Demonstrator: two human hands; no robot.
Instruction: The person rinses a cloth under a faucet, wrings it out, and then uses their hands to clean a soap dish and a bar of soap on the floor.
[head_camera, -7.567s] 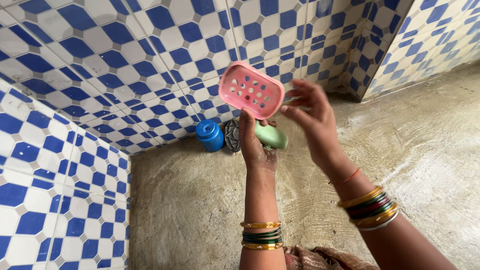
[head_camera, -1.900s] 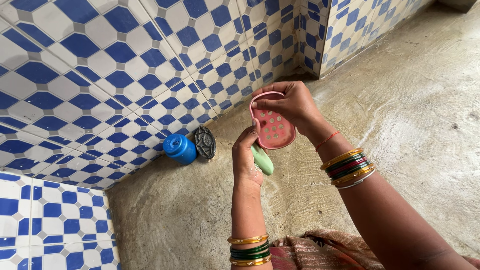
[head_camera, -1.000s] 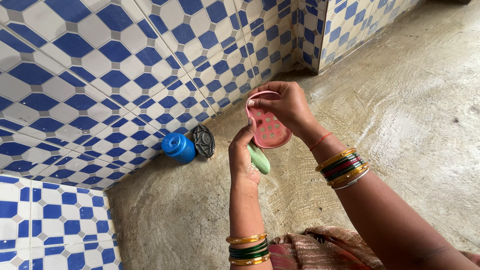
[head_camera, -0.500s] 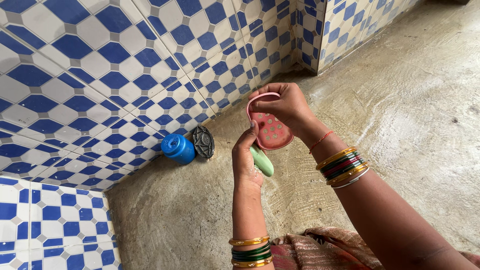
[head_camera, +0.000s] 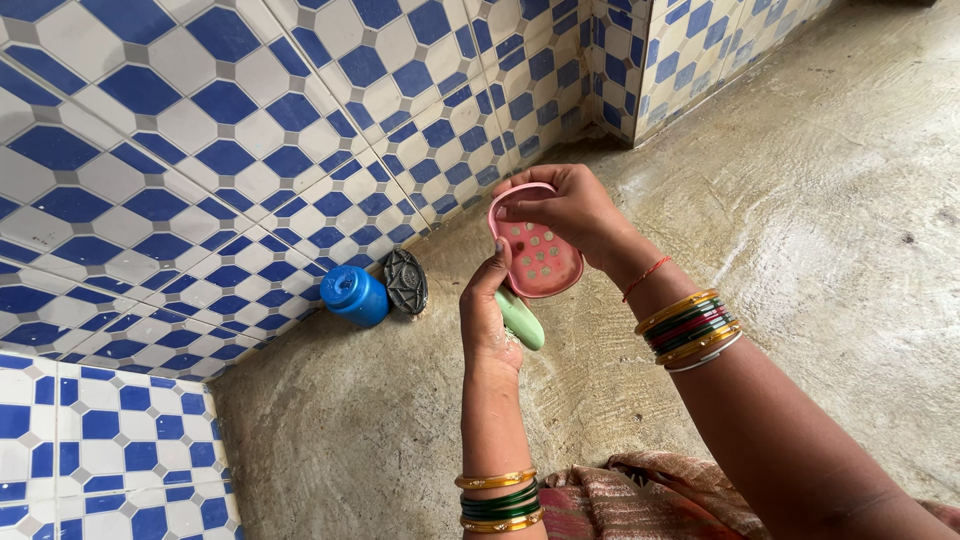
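My right hand (head_camera: 570, 212) grips the rim of a pink perforated soap dish (head_camera: 538, 256), held tilted above the concrete floor. Just below it my left hand (head_camera: 487, 315) holds a pale green bar of soap (head_camera: 522, 320), its fingers curled round the bar and reaching up to the dish's lower edge. Both wrists carry stacked bangles.
A blue plastic container (head_camera: 354, 295) lies on its side at the foot of the blue-and-white tiled wall (head_camera: 200, 150), with a dark round drain cover (head_camera: 406, 281) next to it. Rough concrete floor (head_camera: 820, 180) stretches to the right. Patterned cloth (head_camera: 620, 500) shows at the bottom.
Since the oldest frame the dish has come down from raised height to just above the soap. Over the last second both hands have barely moved.
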